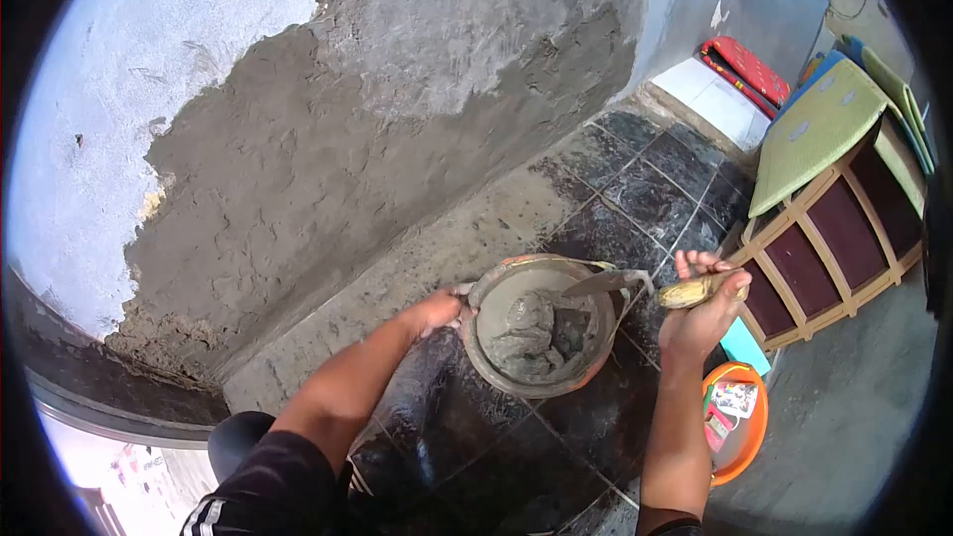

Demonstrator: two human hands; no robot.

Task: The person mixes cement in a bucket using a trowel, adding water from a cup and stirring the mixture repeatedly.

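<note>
A round bucket [476, 355] with a worn rim stands on the dark tiled floor, holding wet grey mortar [523, 331]. My left hand [440, 311] grips the bucket's left rim, its fingers partly hidden at the edge. On the other side, my right hand [703, 313] holds a trowel by its wooden handle [690, 292], with some fingers raised. The trowel's grey blade [596, 283] reaches left over the bucket, above the mortar.
Fresh mortar coats the lower wall [298, 159] at the left. An orange basin [759, 427] with small items sits right of my right forearm. Behind it stands a wooden frame [819, 243] with green mats [819, 129]. A red folded cloth [745, 69] lies at the back.
</note>
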